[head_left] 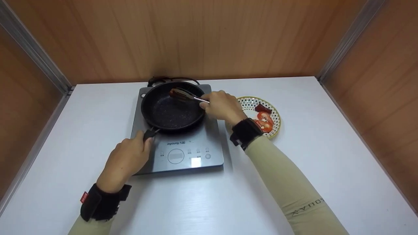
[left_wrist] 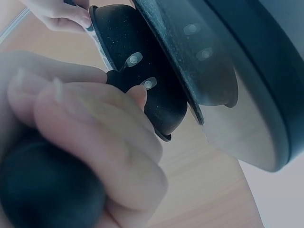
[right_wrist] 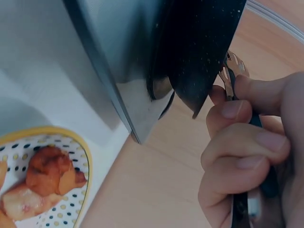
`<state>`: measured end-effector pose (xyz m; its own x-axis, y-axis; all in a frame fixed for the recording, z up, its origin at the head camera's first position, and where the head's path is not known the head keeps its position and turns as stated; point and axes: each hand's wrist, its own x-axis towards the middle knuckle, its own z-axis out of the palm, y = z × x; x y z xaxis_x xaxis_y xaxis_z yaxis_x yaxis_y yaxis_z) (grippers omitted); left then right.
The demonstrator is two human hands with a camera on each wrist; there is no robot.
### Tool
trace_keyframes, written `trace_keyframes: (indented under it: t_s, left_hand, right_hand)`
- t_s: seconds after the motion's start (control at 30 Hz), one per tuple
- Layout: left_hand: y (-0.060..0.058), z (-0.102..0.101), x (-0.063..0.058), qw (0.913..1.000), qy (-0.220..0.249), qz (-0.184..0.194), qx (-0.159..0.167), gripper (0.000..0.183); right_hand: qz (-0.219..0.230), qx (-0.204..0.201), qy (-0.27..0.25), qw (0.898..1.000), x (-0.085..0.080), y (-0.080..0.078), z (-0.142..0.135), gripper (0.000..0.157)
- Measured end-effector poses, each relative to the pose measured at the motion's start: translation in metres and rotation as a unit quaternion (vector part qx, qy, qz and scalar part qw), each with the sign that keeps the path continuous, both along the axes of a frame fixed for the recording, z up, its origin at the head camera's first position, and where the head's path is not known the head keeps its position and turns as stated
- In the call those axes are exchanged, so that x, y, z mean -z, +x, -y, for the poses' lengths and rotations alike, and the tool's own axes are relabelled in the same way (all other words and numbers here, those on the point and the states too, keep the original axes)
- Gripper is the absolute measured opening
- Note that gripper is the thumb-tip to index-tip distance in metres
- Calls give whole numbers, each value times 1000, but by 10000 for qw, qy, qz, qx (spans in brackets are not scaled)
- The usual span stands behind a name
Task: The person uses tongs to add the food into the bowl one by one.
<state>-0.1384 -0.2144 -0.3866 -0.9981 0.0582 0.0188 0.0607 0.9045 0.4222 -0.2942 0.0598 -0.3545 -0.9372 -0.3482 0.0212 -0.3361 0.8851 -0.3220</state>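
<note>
In the head view a black frying pan (head_left: 173,114) sits on a grey induction cooktop (head_left: 189,160). My left hand (head_left: 127,156) grips the pan's black handle (head_left: 151,133), fingers wrapped round it; the left wrist view shows the handle's rounded end (left_wrist: 52,185) poking out of the fist. Over the pan's far right side, my right hand (head_left: 223,106) holds metal tongs (head_left: 196,98). A dark reddish-brown piece (head_left: 172,93) shows at the tongs' tip, above the pan floor; what it is, I cannot tell. Slots mark the tongs' head (right_wrist: 232,66) in the right wrist view.
Right of the cooktop stands a dotted plate (head_left: 277,122) with a yellow rim, bearing shrimp (head_left: 266,122) and a dark red piece (head_left: 262,108). A black cord (head_left: 183,78) lies behind the pan. Wooden panels (head_left: 209,39) wall the white table (head_left: 196,202) at the back and sides.
</note>
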Motion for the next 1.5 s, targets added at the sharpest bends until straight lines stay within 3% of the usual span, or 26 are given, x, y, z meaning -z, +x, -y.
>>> trace_keyframes:
  t_s: [0.27, 0.47, 1.1, 1.37, 1.5]
  left_hand:
    - [0, -2, -1, 9999, -10, 98, -35, 32]
    - [-1, -5, 0, 9999, -58, -55, 64, 31]
    - [1, -5, 0, 9998, -46, -196, 51, 30]
    - [2, -5, 0, 9998, -11, -191, -4, 30]
    - [2, -7, -1, 9999, -37, -147, -9, 31]
  right_hand:
    - [73, -23, 57, 10000, 8, -6, 4, 42]
    - [-74, 55, 119, 9999, 10, -7, 0, 40]
    - [-551, 144, 195, 9982, 7, 3, -5, 39]
    - [-870, 201, -80, 9960, 1, 12, -39, 34]
    - [-684, 339, -424, 9962, -5, 22, -72, 34]
